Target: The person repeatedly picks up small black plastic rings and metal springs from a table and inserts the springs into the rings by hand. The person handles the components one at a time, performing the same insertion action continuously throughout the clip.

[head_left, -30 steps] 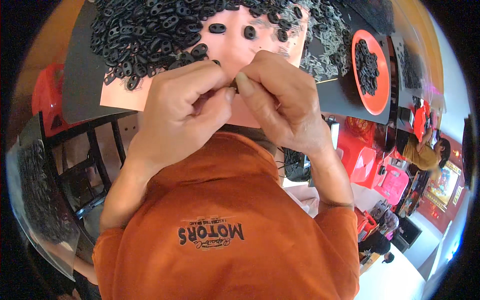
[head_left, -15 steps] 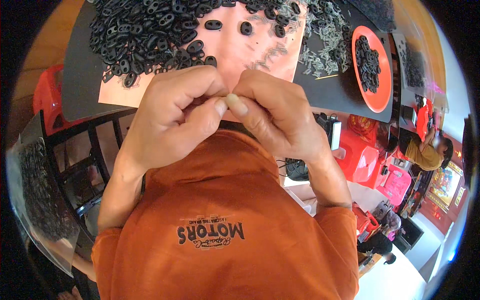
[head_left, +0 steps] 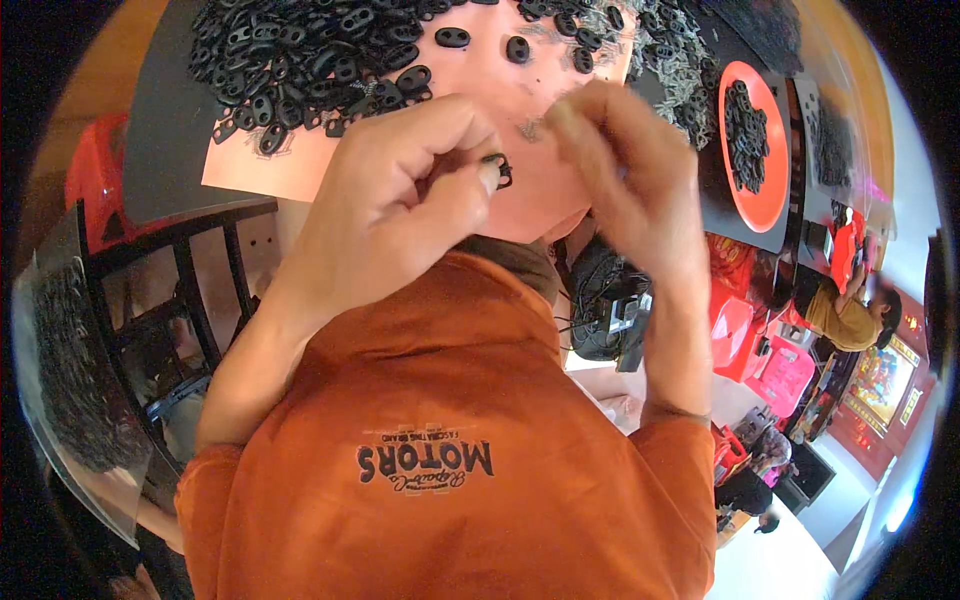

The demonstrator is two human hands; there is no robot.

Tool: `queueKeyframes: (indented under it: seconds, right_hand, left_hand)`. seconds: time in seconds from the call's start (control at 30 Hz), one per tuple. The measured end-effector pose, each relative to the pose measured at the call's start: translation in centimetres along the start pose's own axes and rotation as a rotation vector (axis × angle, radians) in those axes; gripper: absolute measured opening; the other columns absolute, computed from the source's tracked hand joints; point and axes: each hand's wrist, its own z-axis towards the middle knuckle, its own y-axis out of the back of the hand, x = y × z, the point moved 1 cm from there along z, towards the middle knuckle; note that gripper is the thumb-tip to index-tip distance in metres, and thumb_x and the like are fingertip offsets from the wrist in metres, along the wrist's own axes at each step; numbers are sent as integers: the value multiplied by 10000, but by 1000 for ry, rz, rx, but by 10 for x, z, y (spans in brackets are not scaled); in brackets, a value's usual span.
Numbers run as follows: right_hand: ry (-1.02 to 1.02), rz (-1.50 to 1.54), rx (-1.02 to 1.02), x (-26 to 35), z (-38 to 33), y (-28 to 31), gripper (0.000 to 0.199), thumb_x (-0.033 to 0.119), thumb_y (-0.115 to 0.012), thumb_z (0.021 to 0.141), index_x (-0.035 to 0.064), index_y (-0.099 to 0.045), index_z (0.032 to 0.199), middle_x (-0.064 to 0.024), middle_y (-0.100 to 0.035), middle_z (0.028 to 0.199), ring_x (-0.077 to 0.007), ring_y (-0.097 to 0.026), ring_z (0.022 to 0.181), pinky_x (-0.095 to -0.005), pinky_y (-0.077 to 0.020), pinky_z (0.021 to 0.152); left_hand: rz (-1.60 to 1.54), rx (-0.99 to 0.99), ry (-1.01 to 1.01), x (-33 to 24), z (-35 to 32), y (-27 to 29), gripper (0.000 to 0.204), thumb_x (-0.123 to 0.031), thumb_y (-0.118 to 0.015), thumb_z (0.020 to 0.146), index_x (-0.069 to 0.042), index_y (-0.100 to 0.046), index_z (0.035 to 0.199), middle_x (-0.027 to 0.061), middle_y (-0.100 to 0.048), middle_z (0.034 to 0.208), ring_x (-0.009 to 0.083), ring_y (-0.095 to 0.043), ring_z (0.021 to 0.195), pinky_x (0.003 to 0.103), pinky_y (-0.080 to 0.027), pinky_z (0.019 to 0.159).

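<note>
My left hand [head_left: 400, 200] is curled almost closed, and between the thumb and the first finger I pinch one small black oval plastic piece with two holes [head_left: 497, 170]. I hold it only by its edge, at the very tips of the fingers, I think so that the holes stay free and I can see them. The piece is just above the pale pink sheet [head_left: 290, 165] which lies under both hands.

My right hand [head_left: 625, 180] is just beside the left one, on the other side of the piece, and it looks blurred. Its fingers are bent loosely and half open. I cannot tell if there is something between them; nothing shows clearly.

Beyond my left hand, on the far part of the pink sheet, lies a big heap of the same black oval pieces [head_left: 300, 60], and some single ones are scattered nearer to my fingers. The heap is close, probably so I can take from it without stretching. Beyond my right hand is a pile of thin grey metal bits [head_left: 670, 70], and further to the right of it is a round orange tray [head_left: 765, 195] with more black pieces in it, kept apart from the heap.

Below my hands is my orange shirt [head_left: 450, 400].
</note>
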Motion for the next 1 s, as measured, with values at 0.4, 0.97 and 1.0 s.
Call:
queueKeyframes:
  seconds: [0.4, 0.97, 1.0]
  right_hand:
    - [-26, -472, 332, -10, 44, -2, 108, 84, -567, 824, -7, -526, 866, -93, -511, 645, -138, -459, 528, -277, -384, 493]
    - [-205, 299, 89, 5, 39, -7, 66, 38, -588, 826, -20, -591, 857, -17, -584, 693, -63, -528, 592, -219, -443, 527]
    - [-224, 274, 133, 9, 37, -2, 68, 35, -593, 828, -23, -591, 864, -18, -584, 694, -63, -530, 593, -217, -443, 527]
  left_hand:
    - [-210, -132, 100, 1, 2, 0, 81, -40, -509, 847, -9, -512, 773, -56, -430, 653, 9, -350, 591, 189, -298, 500]
    - [-274, -165, 30, 9, 6, -1, 107, -146, -517, 884, -59, -547, 830, -33, -506, 641, 1, -371, 497, 159, -274, 424]
    - [-279, -166, 26, 9, 6, -1, 105, -148, -517, 885, -61, -547, 834, -34, -505, 642, 1, -373, 501, 158, -276, 427]
